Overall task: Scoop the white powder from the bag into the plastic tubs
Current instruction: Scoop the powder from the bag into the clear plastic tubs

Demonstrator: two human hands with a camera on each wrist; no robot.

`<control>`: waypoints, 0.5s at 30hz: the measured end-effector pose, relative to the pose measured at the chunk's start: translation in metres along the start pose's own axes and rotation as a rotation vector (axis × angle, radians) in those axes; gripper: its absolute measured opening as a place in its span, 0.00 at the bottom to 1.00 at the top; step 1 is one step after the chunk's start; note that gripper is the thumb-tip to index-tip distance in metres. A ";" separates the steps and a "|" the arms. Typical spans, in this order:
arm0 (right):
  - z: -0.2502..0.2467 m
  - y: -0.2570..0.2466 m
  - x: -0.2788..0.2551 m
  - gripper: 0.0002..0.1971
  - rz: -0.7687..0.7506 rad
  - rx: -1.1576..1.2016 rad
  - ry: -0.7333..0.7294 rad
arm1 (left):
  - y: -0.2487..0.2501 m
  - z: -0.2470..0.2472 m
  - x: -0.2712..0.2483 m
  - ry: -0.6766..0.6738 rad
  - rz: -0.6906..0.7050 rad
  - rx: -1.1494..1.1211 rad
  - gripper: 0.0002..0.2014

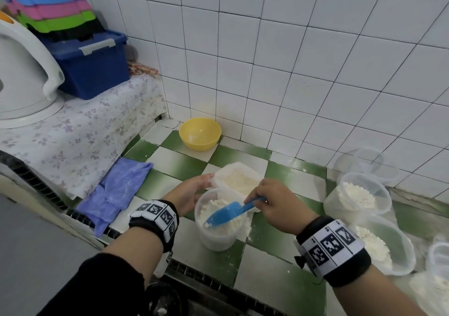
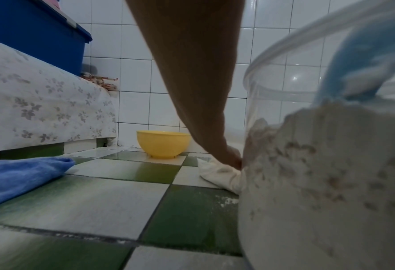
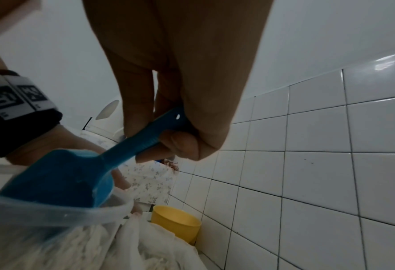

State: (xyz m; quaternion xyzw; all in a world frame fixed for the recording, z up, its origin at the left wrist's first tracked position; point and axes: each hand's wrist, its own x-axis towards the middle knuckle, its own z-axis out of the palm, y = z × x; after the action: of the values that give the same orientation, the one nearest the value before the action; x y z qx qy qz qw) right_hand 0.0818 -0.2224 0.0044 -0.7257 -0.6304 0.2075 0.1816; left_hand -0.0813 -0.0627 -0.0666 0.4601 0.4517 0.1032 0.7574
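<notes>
A clear plastic tub [image 1: 220, 233], partly filled with white powder, stands on the green-and-white tiled counter. Just behind it lies the open white bag [image 1: 239, 177] of powder. My right hand [image 1: 272, 203] grips the handle of a blue scoop [image 1: 227, 214], whose blade hangs tilted over the powder in the tub. In the right wrist view the scoop [image 3: 60, 177] sits above the tub rim [image 3: 53, 215]. My left hand [image 1: 192, 191] lies with straight fingers along the tub's left side, fingertips [image 2: 234, 160] touching the bag [image 2: 219, 175].
Two more tubs [image 1: 359, 194] [image 1: 381, 245] holding powder stand at the right, with an empty one [image 1: 366, 160] behind them. A yellow bowl [image 1: 200, 133] sits by the tiled wall. A blue cloth [image 1: 116, 191] lies left. A blue storage box [image 1: 92, 65] and white kettle [image 1: 24, 77] stand on the raised ledge.
</notes>
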 end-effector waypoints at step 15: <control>-0.019 0.039 0.010 0.10 0.367 0.652 0.342 | 0.003 -0.004 0.007 0.007 0.018 0.032 0.13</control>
State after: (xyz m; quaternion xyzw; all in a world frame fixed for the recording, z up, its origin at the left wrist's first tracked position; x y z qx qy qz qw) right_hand 0.1258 -0.2178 -0.0004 -0.7545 -0.3526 0.3015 0.4642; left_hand -0.0800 -0.0544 -0.0688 0.4757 0.4519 0.1044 0.7474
